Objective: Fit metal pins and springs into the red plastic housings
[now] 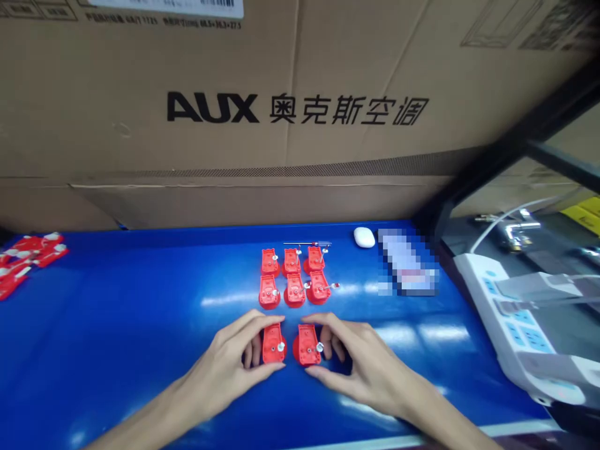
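Red housing on the table is pinched end to end by your left hand; your right hand pinches a second housing. Your fingertips hide their edges; pixelation masks one object; the red pile is cut off.

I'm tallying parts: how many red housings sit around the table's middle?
8 red housings: three in the back row, three in the next row, one in the left hand, one in the right hand.
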Motion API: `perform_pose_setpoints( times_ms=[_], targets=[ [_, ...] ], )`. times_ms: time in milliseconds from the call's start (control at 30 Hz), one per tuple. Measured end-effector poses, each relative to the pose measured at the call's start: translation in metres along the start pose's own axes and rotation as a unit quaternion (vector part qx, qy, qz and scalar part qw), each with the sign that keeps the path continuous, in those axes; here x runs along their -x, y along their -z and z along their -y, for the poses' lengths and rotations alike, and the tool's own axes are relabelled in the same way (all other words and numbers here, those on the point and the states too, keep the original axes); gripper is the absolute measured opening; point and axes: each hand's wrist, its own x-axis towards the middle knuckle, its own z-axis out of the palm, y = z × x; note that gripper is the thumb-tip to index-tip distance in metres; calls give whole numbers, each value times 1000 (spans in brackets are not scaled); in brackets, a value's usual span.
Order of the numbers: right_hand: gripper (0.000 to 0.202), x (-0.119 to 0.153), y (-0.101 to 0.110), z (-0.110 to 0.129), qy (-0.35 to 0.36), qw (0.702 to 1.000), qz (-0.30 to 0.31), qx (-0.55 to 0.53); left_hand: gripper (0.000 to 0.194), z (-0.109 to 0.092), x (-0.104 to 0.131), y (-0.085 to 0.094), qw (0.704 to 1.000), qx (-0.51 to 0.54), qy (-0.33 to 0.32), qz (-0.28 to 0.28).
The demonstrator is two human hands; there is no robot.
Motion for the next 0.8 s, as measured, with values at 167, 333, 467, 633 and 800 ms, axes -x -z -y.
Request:
perform_pose_setpoints(
  times_ms=[167, 333, 467, 633, 800],
  targets=[
    [52, -7, 2, -4, 6, 1000, 19, -16, 62, -5, 3, 2, 1000, -15, -6, 10],
    [53, -4, -2, -9, 19, 1000, 12, -15, 59, -8, 1, 3, 1000, -6, 1, 8],
    [53, -1, -3, -10, 28, 1000, 13, -7, 57, -11, -1, 5, 1000, -3, 9, 11],
    [53, -9, 4, -7, 29, 999, 26, 4, 55, -11, -1, 4, 1000, -7, 8, 8],
    [55, 17, -5, -11, 43, 995, -33, 85, 55, -8, 0, 3, 1000, -19, 7, 1]
  ],
)
